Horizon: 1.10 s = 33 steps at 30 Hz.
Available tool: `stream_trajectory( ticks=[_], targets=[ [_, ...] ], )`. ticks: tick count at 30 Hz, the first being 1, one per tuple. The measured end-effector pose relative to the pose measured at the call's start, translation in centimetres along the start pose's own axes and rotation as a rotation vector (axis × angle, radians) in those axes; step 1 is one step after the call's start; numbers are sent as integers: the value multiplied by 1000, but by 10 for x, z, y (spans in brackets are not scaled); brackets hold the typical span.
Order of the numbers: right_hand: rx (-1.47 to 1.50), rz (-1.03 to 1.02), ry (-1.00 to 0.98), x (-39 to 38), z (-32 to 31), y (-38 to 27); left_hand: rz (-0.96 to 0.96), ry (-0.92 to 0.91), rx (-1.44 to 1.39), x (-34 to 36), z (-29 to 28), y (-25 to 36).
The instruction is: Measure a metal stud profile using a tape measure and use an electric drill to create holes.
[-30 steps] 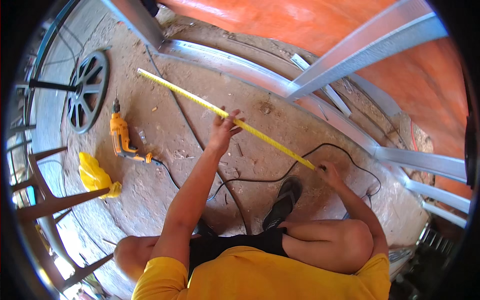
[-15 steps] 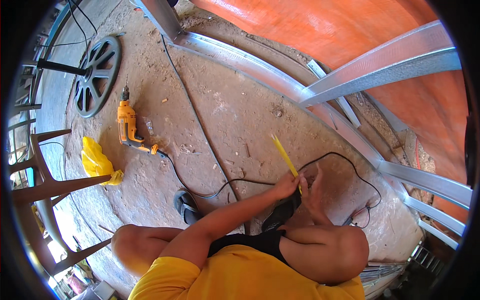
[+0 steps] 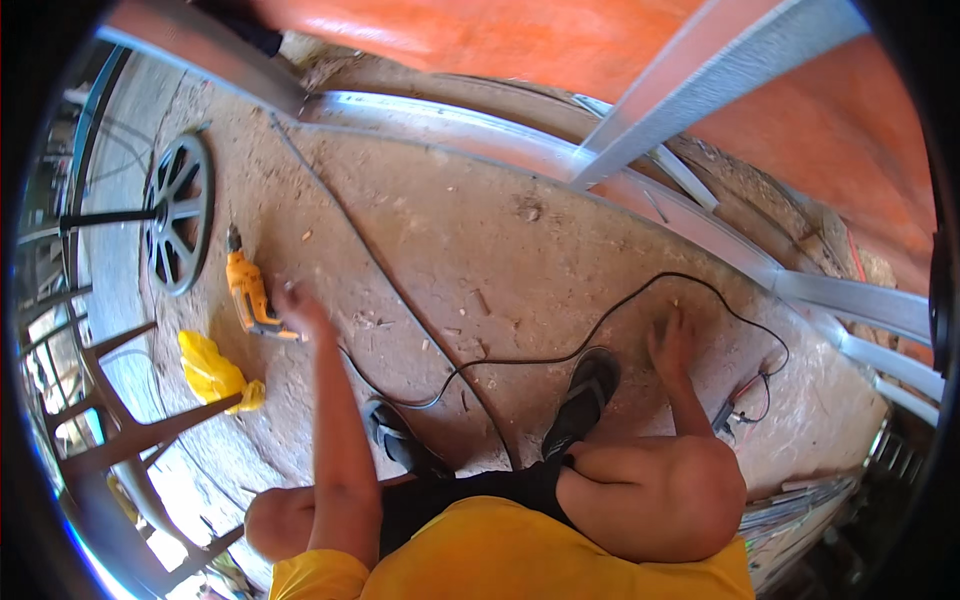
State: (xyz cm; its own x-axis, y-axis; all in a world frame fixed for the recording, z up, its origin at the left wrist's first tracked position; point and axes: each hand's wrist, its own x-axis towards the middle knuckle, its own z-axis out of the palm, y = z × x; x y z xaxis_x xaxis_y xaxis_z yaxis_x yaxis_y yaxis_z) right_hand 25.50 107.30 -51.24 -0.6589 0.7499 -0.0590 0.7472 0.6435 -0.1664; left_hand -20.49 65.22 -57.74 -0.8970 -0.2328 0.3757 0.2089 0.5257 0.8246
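My left hand (image 3: 300,305) is reaching beside the orange drill (image 3: 246,290), which lies on the floor with its bit pointing away from me; motion blur hides whether it touches the drill or holds anything. My right hand (image 3: 672,345) is low over the floor beside the black cord (image 3: 640,288), its fingers smeared too. No yellow measuring tape is visible now. My sandalled feet (image 3: 590,385) rest between the hands.
Galvanized metal framing (image 3: 700,95) runs along the back and right, before an orange sheet (image 3: 480,30). At left are a spoked black wheel (image 3: 182,240), a crumpled yellow bag (image 3: 210,370) and brown metal framework (image 3: 130,435). Loose debris (image 3: 478,300) dots the concrete.
The yellow tape, stretched between my hands a second ago, was drawn in and has disappeared from view. My hands have separated, the left swinging leftward to the drill, the right moving rightward.
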Motion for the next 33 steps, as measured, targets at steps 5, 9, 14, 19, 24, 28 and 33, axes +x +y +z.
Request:
stream_trajectory(
  ticks=[5, 9, 14, 19, 24, 28, 33],
  targets=[
    [147, -262, 92, 78, -9, -26, -493, 136, 943, 26, -61, 21],
    [305, -373, 140, 149, -10, -53, -623, 193, 967, 26, -96, -76],
    [470, -486, -85, 202, 12, -64, -1141, -178, -57, 26, -114, -119],
    [465, -343, -236, 219, 29, -88, -951, -230, -184, 42, -125, -136],
    [548, -432, -83, 223, 55, -84, -1217, -269, -581, 68, -103, -117],
    [513, -488, -75, 226, 54, -91, -1194, -367, -863, 86, -106, -116],
    [552, -481, -63, 230, 63, -89, -1011, -198, -1055, 74, -68, -74]
  ],
)
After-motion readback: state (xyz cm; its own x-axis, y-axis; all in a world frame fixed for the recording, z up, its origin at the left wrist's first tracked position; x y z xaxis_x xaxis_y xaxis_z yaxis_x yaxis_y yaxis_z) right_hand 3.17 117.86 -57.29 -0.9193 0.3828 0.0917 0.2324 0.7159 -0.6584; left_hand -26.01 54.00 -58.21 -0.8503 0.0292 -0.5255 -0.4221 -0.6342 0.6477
